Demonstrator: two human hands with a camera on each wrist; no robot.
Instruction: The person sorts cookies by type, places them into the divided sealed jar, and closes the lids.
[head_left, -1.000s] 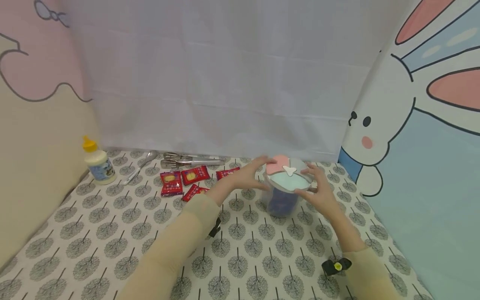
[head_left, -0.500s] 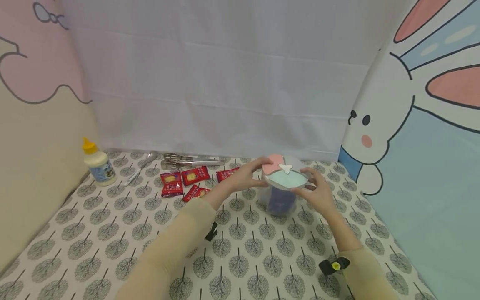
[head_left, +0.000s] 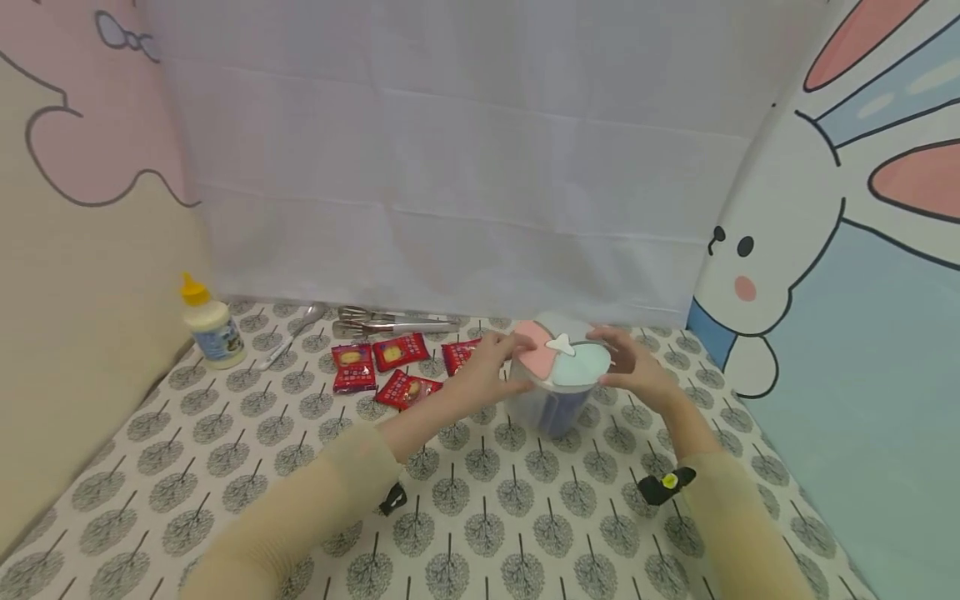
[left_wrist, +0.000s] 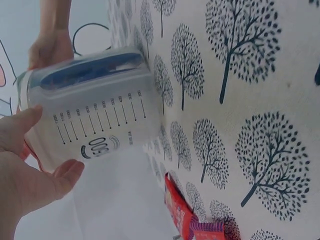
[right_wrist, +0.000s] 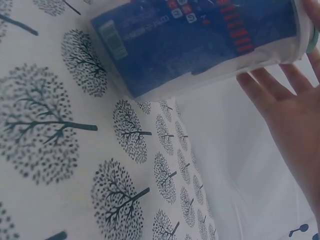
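A clear plastic storage canister (head_left: 531,407) stands on the table, capped by a round lid (head_left: 582,365) in pink, mint and grey with a white bow-like piece. Through its wall shows a blue packet (right_wrist: 200,47) with red and white print. My left hand (head_left: 480,375) grips the lid's rim from the left, thumb in front and fingers behind. From the right, my right hand (head_left: 643,377) curves round the rim at the canister's top. Measuring marks run along the wall (left_wrist: 100,117) facing the left wrist camera.
Several red snack packets (head_left: 401,352) lie left of the canister. Behind them are metal whisks (head_left: 397,325), with a long spoon (head_left: 292,337) further left. A yellow-capped squeeze bottle (head_left: 215,333) stands at the back left. White cloth (head_left: 450,183) hangs behind the tree-patterned tablecloth (head_left: 480,533).
The canister has turned counterclockwise as seen from above and shifted slightly left. Its mint section now faces more to the right. Both hands have moved along with it.
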